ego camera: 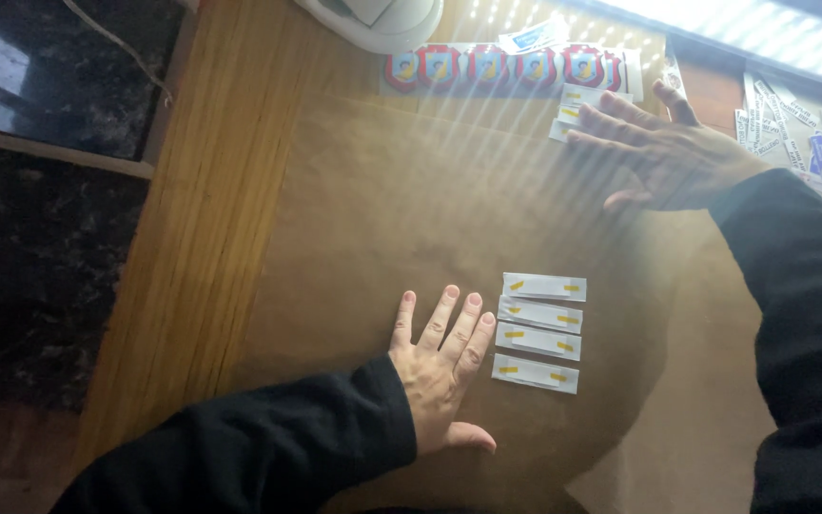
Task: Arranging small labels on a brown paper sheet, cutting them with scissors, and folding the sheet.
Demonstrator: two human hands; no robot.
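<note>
My left hand (440,366) lies flat, fingers apart, on brown paper (382,209) that covers the wooden table (202,219). Just right of its fingers is a column of several white packets with yellow marks (538,332), stacked neatly one below another. My right hand (663,152) reaches to the far side, open and palm down, its fingertips on a few more white packets (577,105). Both arms wear black sleeves. Neither hand grips anything.
A strip of round red-and-blue packets (506,69) lies along the far edge, with a white rounded object (382,19) behind it. A pile of small sachets (792,133) sits at the far right. Dark stone floor (30,190) lies left of the table.
</note>
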